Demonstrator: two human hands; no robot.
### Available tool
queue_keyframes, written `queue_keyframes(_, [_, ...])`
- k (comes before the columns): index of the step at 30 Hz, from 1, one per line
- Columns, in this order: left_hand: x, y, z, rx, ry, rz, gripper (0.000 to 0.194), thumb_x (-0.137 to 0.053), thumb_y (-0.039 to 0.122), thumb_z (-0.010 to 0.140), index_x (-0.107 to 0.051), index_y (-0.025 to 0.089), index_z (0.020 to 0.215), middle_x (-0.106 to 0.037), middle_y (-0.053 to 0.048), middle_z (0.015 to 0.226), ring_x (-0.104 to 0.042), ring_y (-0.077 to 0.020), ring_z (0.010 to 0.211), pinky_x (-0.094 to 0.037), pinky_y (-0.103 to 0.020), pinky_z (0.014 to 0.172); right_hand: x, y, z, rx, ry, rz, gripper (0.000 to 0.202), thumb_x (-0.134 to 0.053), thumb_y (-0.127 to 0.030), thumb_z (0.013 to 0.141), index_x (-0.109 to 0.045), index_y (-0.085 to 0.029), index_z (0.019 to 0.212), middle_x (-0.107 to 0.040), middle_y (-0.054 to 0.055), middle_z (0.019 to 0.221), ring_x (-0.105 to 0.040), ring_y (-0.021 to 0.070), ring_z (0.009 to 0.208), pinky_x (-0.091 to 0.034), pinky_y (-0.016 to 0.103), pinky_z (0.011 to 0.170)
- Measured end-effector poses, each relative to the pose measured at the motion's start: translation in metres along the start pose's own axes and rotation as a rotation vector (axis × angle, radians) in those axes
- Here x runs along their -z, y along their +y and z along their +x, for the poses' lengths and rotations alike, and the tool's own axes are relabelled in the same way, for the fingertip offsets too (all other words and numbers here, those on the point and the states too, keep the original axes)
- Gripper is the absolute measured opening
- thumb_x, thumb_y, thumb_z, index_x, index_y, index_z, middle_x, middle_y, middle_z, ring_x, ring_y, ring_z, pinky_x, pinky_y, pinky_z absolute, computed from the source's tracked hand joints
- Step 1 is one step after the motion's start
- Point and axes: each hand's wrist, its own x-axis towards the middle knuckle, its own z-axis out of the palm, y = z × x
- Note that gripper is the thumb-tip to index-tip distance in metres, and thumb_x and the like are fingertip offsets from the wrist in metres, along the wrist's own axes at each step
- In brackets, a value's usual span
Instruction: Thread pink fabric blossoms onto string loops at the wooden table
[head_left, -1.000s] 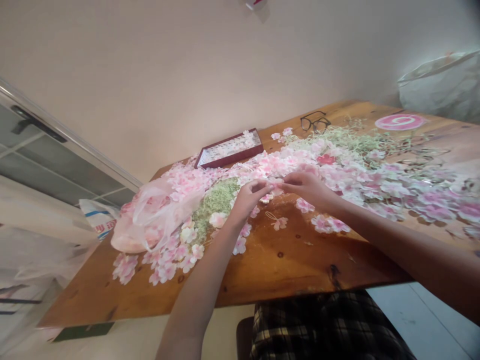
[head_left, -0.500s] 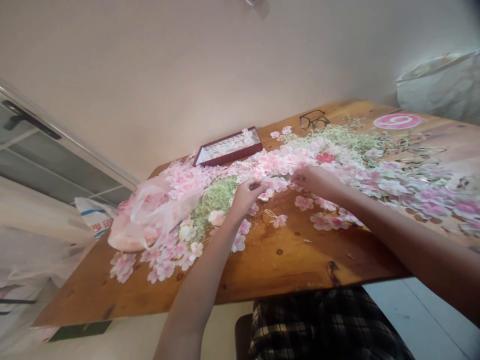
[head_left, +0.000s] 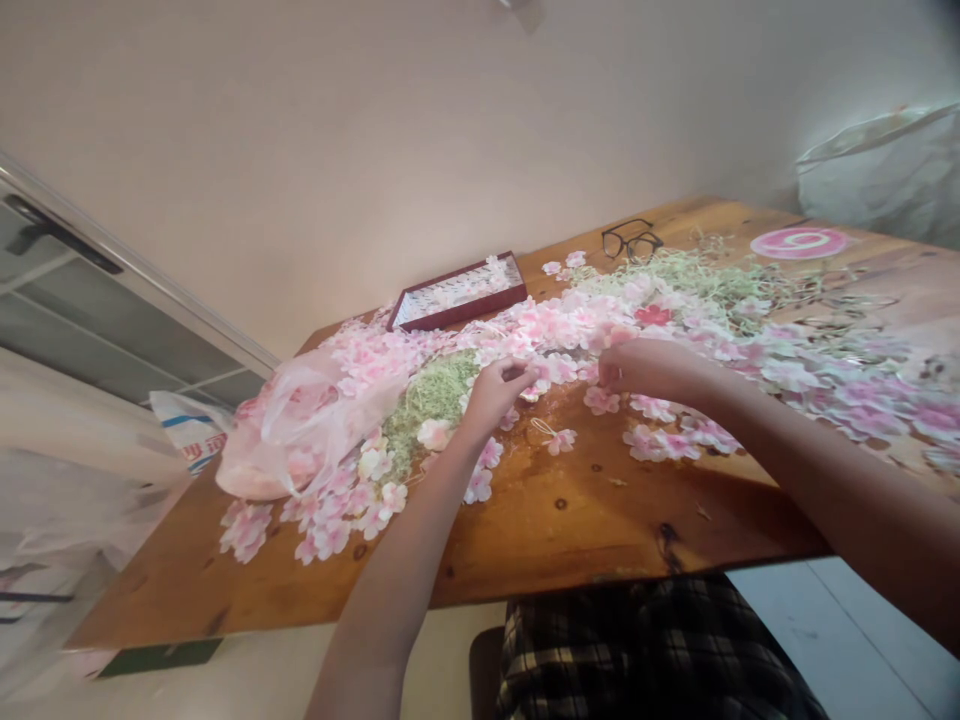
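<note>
My left hand (head_left: 499, 388) is closed in a pinch over the middle of the table. A small pink-and-white artificial flower (head_left: 534, 388) shows at its fingertips and seems to be held there. To the right, my right hand (head_left: 634, 368) is also closed, its fingers curled and pressed together. Whatever it grips is hidden or too small to make out. Just below its fingertips lies a pink flower (head_left: 601, 401). Between my forearms, a single flower (head_left: 560, 441) with a thin looped stem rests on the wood. Loose pink petals (head_left: 547, 322) are heaped behind both hands.
The wooden table (head_left: 525, 540) also carries pale green stems (head_left: 442, 390), a clear plastic bag (head_left: 300, 420) of pink flowers, a dark red box (head_left: 461, 310), eyeglasses (head_left: 632, 242) and a pink oval disc (head_left: 799, 243). A white sack (head_left: 877, 175) stands at right.
My right hand has moved slightly to the right and a little toward me, widening the gap between the hands. My left hand has stayed almost in place.
</note>
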Motion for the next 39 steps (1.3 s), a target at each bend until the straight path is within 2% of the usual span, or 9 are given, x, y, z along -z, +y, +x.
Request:
queue_keyframes(7, [-0.002, 0.004, -0.003, 0.013, 0.025, -0.038, 0.025, -0.059, 0.038, 0.061, -0.058, 0.016, 0.073, -0.059, -0.004, 0.072, -0.053, -0.0123, 0.063, -0.041, -0.022, 0.055, 0.004, 0.001, 0.001, 0.039, 0.171, 0.246, 0.014, -0.050, -0.025, 0.070, -0.063, -0.020, 0.070, -0.062, 0.003, 0.073, -0.053, 0.0143, 0.062, -0.035, 0.024, 0.054])
queue_keyframes(12, [-0.003, 0.003, -0.002, -0.031, 0.015, -0.013, 0.026, -0.057, 0.040, 0.062, -0.056, 0.016, 0.073, -0.059, -0.004, 0.073, -0.053, -0.0130, 0.067, -0.041, -0.024, 0.061, 0.008, -0.014, -0.001, 0.023, 0.245, 0.446, 0.015, -0.051, -0.029, 0.072, -0.063, -0.020, 0.071, -0.063, 0.002, 0.075, -0.054, 0.0138, 0.063, -0.038, 0.024, 0.057])
queue_keyframes(16, [-0.007, 0.009, -0.005, -0.063, -0.004, -0.003, 0.026, -0.056, 0.039, 0.063, -0.056, 0.015, 0.073, -0.058, -0.004, 0.074, -0.054, -0.0139, 0.071, -0.040, -0.025, 0.063, 0.006, -0.032, -0.005, 0.109, 0.366, 0.406, 0.014, -0.050, -0.028, 0.074, -0.062, -0.020, 0.073, -0.061, 0.002, 0.071, -0.051, 0.0136, 0.061, -0.036, 0.023, 0.056])
queue_keyframes(19, [-0.009, 0.015, -0.010, -0.075, -0.039, -0.023, 0.026, -0.054, 0.040, 0.065, -0.056, 0.015, 0.073, -0.058, -0.004, 0.074, -0.054, -0.0142, 0.071, -0.040, -0.025, 0.063, 0.002, -0.041, -0.008, 0.156, 0.499, 0.313, 0.015, -0.047, -0.024, 0.076, -0.060, -0.019, 0.075, -0.058, 0.004, 0.073, -0.050, 0.0148, 0.068, -0.036, 0.024, 0.063])
queue_keyframes(21, [-0.009, 0.018, -0.012, -0.081, -0.047, -0.033, 0.027, -0.054, 0.041, 0.065, -0.056, 0.016, 0.074, -0.059, -0.004, 0.075, -0.054, -0.0144, 0.072, -0.040, -0.025, 0.064, -0.001, -0.042, -0.008, 0.170, 0.542, 0.266, 0.014, -0.047, -0.022, 0.077, -0.060, -0.018, 0.075, -0.057, 0.005, 0.073, -0.050, 0.0153, 0.071, -0.035, 0.025, 0.067])
queue_keyframes(31, [-0.012, 0.020, -0.012, -0.097, -0.019, -0.039, 0.026, -0.056, 0.040, 0.064, -0.054, 0.016, 0.072, -0.058, -0.003, 0.073, -0.053, -0.0131, 0.070, -0.039, -0.024, 0.064, -0.005, -0.043, -0.007, 0.129, 0.550, 0.228, 0.015, -0.047, -0.024, 0.076, -0.059, -0.017, 0.074, -0.056, 0.005, 0.072, -0.048, 0.0162, 0.070, -0.034, 0.025, 0.064])
queue_keyframes(39, [-0.013, 0.020, -0.013, -0.093, -0.032, -0.057, 0.027, -0.056, 0.041, 0.064, -0.057, 0.017, 0.076, -0.059, -0.003, 0.079, -0.055, -0.0149, 0.077, -0.041, -0.026, 0.071, -0.005, -0.043, -0.007, 0.094, 0.520, 0.356, 0.015, -0.048, -0.025, 0.074, -0.061, -0.017, 0.074, -0.057, 0.004, 0.070, -0.048, 0.0148, 0.066, -0.034, 0.024, 0.059])
